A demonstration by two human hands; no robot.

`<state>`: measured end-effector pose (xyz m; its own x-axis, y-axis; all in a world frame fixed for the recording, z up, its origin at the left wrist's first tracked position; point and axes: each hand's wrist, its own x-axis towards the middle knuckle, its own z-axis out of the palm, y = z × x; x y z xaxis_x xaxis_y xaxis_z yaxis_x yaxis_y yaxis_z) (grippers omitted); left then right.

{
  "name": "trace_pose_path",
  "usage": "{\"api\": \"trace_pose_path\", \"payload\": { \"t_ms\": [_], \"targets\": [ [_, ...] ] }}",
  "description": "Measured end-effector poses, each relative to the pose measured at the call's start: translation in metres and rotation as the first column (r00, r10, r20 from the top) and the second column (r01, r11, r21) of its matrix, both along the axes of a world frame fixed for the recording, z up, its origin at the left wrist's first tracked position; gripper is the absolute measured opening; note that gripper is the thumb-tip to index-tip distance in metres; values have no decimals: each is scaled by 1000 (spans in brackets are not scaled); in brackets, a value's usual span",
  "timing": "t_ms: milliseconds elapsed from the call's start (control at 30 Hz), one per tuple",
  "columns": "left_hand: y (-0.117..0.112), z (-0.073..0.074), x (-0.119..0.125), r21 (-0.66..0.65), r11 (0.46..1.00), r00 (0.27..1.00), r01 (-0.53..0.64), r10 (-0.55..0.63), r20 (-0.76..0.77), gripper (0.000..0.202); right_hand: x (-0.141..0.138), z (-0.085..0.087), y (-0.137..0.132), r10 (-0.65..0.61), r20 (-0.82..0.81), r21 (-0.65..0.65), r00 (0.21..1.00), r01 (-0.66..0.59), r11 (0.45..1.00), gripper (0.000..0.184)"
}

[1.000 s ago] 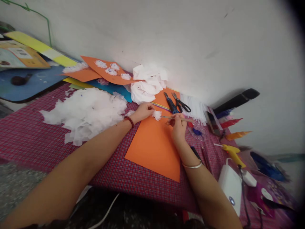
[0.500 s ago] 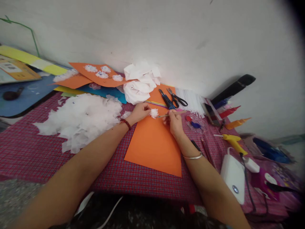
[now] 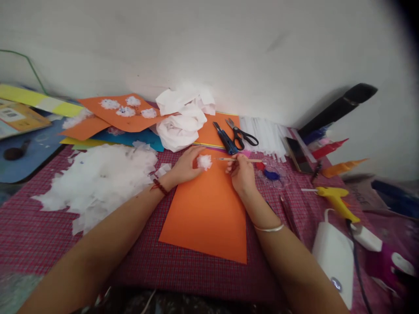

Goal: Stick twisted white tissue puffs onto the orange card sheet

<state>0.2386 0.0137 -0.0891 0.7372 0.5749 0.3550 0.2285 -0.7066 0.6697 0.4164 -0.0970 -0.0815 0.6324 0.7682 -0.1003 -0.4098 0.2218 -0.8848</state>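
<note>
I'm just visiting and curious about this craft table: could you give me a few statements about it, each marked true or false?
1. The left hand pinches a white paper tuft over the orange sheet. True.
2. The right hand holds the scissors. False: its fingers hold a thin stick; the scissors lie near the wall.
3. The yellow glue gun lies to the right of the orange sheet. True.
4. The pile of white scraps lies to the right of the orange sheet. False: it lies to the left.
</note>
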Motion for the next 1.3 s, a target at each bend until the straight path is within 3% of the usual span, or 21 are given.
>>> {"api": "trace_pose_path", "payload": {
  "t_ms": [67,167,233,333,400,467,533,633,733,867,933,967,1033,1100,1167,1233,1300],
  "targets": [
    [-3,6,4,79,996,990,51,-40,-135,66,3,-1,0,10,-45,-10,999,-11,1000,18],
    [-5,11,11,116,987,955,107,-70,-287,41,5,-3,0,29,-69,-20,997,-30,999,19],
    [-4,10,14,107,987,950,121,-84,-301,32,6,-3,0,37,-57,-27,998,-39,999,20],
    [-2,7,14,0,994,980,105,-103,-168,32,5,-2,2,35,-55,-40,998,-37,999,18],
    [2,5,14,-176,981,996,84,-81,23,41,6,1,5,42,-73,-59,996,-47,997,18],
    [7,4,15,-400,915,975,52,40,217,42,7,7,8,51,-106,-92,993,-61,994,19],
    [14,6,16,-595,804,911,-3,246,329,40,7,16,9,32,-136,-169,990,-55,984,22],
    [22,17,14,-737,669,887,-100,395,238,31,3,31,4,12,-78,-240,997,-30,970,23],
    [23,39,6,-735,653,930,-182,357,87,21,-10,36,-13,-4,35,-210,999,11,978,21],
    [16,84,-22,-663,731,956,-164,283,76,11,-27,20,-46,-92,255,-206,963,147,968,20],
    [8,103,-45,-579,804,974,-136,214,69,7,-32,6,-64,-130,387,-143,913,198,970,18],
    [1,109,-59,-495,860,987,-122,159,34,6,-33,-1,-72,-137,455,-104,880,205,973,17],
    [-17,113,-93,-186,981,991,-57,32,-133,4,-33,-15,-86,-112,611,-48,784,178,983,18],
    [-43,103,-131,84,997,959,-2,26,-281,7,-33,-27,-96,-47,770,-47,637,130,990,24],
    [-76,82,-169,254,967,955,16,60,-291,23,-31,-36,-101,21,885,-79,465,104,991,28],
    [-108,55,-201,331,942,944,62,53,-327,40,-28,-41,-102,83,946,-118,312,94,989,30],
    [-133,32,-224,325,941,915,91,50,-401,47,-25,-44,-102,169,972,-188,162,114,976,31]
  ]
}}
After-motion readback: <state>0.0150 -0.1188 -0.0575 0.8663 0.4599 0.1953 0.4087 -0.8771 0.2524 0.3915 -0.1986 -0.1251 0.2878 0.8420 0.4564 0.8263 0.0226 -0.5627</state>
